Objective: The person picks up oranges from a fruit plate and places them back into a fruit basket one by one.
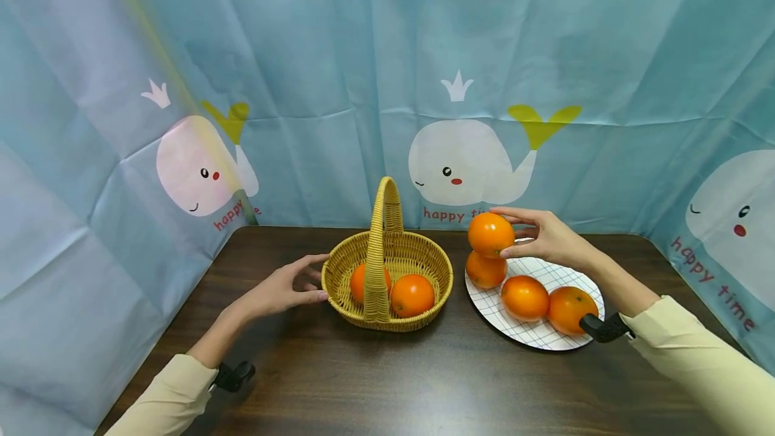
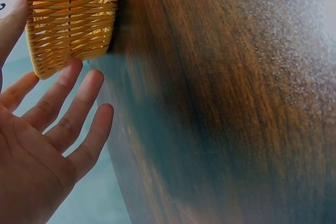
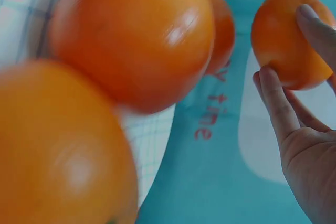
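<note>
In the head view, my right hand [image 1: 547,237] holds an orange [image 1: 489,234] between thumb and fingers, above the far left part of a white checked plate [image 1: 531,335]. Three more oranges lie on that plate; the leftmost orange [image 1: 486,273] sits right under the held one. My left hand [image 1: 284,291] is at the left side of a yellow wicker basket [image 1: 407,323] with a tall handle. The left wrist view has its fingers spread, with fingertips at the wicker wall [image 2: 73,30]. Inside the basket are two oranges, the left one [image 1: 357,283] partly behind the handle.
A dark wooden table [image 1: 363,382] carries the basket and plate, the plate to the basket's right. Behind and beside it hangs a light blue curtain [image 1: 315,52] with whale prints. Black bands circle both wrists.
</note>
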Demonstrator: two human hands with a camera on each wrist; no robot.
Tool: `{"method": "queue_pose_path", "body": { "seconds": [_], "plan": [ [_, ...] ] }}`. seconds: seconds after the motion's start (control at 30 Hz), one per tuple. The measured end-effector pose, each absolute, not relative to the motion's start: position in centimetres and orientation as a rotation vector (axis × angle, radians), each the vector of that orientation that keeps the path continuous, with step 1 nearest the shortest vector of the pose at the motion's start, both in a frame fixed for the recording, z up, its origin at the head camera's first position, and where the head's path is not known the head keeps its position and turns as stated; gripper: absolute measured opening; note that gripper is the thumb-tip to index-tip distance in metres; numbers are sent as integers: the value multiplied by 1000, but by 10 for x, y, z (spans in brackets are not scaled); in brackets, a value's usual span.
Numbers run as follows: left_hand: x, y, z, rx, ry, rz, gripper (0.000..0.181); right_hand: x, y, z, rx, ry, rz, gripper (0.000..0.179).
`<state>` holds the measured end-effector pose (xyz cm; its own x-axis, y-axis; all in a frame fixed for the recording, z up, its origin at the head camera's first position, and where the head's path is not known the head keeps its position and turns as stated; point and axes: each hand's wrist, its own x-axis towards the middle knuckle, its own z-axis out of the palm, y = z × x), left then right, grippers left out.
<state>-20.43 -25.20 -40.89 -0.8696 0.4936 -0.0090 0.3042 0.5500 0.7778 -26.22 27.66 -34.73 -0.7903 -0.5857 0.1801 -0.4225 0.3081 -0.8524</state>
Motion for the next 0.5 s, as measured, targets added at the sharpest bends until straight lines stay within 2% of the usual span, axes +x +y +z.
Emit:
{"method": "queue_pose_path", "body": {
  "seconds": [0.5],
  "plan": [
    [-206,-252,-410,650,2577,1200,76,-257,230,-353,-989,2340,-1502,80]
  ]
}}
